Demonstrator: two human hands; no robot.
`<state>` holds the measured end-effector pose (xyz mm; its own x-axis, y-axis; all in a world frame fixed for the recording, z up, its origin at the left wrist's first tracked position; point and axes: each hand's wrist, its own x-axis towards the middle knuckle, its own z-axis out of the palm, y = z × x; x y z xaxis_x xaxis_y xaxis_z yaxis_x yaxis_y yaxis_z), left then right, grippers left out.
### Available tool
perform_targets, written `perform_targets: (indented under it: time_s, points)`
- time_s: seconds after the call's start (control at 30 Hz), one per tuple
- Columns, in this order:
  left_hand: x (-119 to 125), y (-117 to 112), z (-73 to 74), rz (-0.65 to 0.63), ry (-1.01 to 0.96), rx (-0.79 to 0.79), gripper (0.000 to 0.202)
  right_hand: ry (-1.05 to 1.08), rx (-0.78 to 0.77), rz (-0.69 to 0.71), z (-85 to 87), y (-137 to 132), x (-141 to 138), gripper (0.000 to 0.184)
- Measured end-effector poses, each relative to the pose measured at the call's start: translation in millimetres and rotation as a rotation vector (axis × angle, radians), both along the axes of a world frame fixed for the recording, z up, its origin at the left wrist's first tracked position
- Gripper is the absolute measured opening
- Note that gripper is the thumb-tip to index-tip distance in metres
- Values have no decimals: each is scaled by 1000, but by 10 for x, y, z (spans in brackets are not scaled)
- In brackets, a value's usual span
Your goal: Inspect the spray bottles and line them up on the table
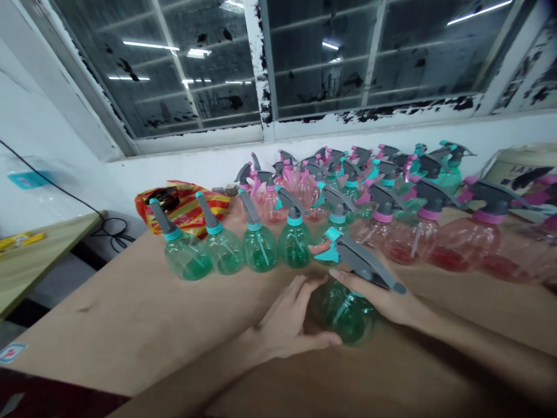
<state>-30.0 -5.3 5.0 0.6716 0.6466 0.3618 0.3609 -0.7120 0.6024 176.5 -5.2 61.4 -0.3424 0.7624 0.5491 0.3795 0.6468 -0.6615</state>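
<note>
The right grip (380,295) clasps a round translucent-green plastic spray bottle (348,319) near its top while the left grip (287,322) cups openly alongside, a handling step seemingly calling for steady support.

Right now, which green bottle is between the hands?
The frontmost green bottle, with the right hand at its neck and the left hand by its body; the others stand farther back.

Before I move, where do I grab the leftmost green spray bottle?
On the leftmost green spray bottle, I'd pinch the teal collar from the front left: it's narrow above a round, flaring bulb. The next green bottle crowds its right; the striped bag lies behind.
</note>
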Motion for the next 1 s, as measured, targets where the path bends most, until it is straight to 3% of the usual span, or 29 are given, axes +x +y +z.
perform_targets:
  time_s: [0.1,0.27,0.63,1.0]
  points:
    - [-92,140,-13,1,150,56,77,95,-48,67,12,30,-5,32]
    - [-154,211,-27,74,333,104,83,64,-24,4,26,37,-21,28]
    - [-96,115,48,51,508,155,91,71,-32,61,93,13,-35,29]
    - [-93,117,98,31,561,160,92,117,2,64,0,23,-11,6]
